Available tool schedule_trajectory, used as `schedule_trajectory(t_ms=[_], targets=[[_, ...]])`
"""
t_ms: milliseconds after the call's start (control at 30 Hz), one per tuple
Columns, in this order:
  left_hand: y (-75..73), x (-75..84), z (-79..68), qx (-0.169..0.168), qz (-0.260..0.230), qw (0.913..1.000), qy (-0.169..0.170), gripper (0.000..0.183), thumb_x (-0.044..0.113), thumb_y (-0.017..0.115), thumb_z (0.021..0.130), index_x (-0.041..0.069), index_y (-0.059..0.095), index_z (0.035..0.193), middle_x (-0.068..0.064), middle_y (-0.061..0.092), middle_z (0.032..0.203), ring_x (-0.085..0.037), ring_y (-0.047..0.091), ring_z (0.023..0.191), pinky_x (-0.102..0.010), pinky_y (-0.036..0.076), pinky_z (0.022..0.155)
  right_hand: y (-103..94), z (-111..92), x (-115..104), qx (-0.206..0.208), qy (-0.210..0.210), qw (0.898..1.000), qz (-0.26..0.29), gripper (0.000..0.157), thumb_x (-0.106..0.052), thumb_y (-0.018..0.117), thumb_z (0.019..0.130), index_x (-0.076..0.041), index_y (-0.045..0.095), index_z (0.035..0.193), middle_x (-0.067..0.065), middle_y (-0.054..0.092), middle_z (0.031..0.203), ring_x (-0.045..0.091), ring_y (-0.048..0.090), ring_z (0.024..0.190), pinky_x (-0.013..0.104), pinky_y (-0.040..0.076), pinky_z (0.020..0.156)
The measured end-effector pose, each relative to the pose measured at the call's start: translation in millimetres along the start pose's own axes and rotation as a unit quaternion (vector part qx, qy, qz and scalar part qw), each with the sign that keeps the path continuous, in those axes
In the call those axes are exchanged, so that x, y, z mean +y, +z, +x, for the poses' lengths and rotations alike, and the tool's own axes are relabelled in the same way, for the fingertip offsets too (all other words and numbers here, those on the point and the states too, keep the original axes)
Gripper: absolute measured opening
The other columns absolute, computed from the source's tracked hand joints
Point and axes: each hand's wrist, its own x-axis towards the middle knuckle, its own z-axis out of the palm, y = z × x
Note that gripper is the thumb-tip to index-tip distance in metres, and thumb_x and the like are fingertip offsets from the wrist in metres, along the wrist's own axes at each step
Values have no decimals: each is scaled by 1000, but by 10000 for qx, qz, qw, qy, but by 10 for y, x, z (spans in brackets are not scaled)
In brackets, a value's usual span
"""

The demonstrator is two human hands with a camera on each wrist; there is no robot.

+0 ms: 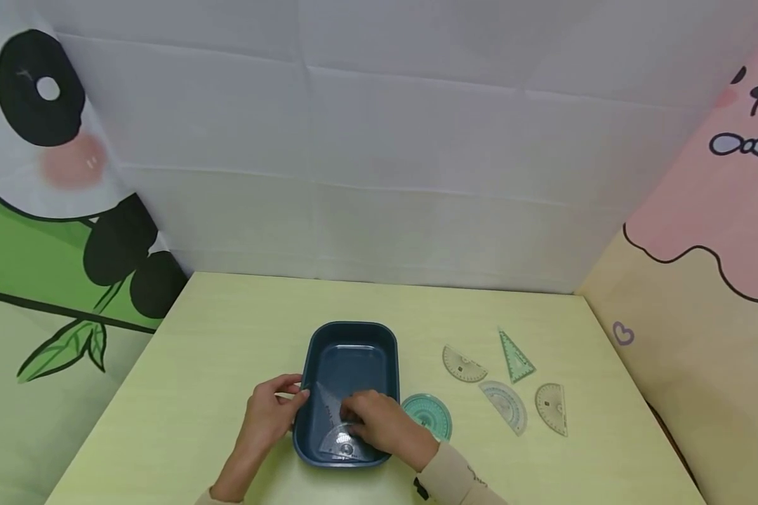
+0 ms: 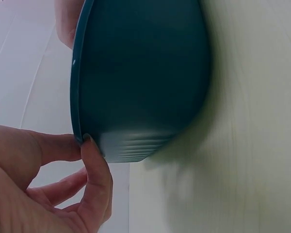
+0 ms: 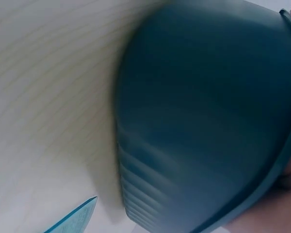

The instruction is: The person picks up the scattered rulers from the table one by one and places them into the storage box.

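A deep blue plastic tray point(image 1: 346, 337) stands on the table. My left hand point(image 1: 270, 412) pinches its left rim, thumb and forefinger meeting over the edge; in the left wrist view these fingers point(image 2: 96, 177) show below the tray wall. My right hand point(image 1: 382, 424) reaches inside the tray with curled fingers. By its fingertips lies a clear protractor point(image 1: 346, 445), and a clear set square point(image 1: 327, 405) is just left of them. I cannot tell whether the fingers grip either one. The tray's outer wall point(image 3: 199, 107) hides most of the right hand in the right wrist view.
A green round protractor point(image 1: 431, 415) lies against the tray's right side, partly behind the right forearm. Farther right are a green set square point(image 1: 515, 359) and several half-round protractors, including one point(image 1: 464, 366) behind and one point(image 1: 551, 408) at the far right. A white cloth wall point(image 1: 379, 231) closes the back.
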Motion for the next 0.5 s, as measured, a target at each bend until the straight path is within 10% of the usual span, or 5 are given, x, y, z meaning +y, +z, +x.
schedule_trajectory(t_ms=[500], targets=[[-9, 6, -3, -30, -32, 10000, -47, 35, 5, 72, 93, -8, 67, 125, -17, 66, 101, -21, 65, 73, -33, 57, 53, -155, -78, 44, 280, -294, 9990, 196, 24, -13, 80, 89, -9, 74, 112, 0, 70, 105, 8, 65, 95, 21, 52, 83]])
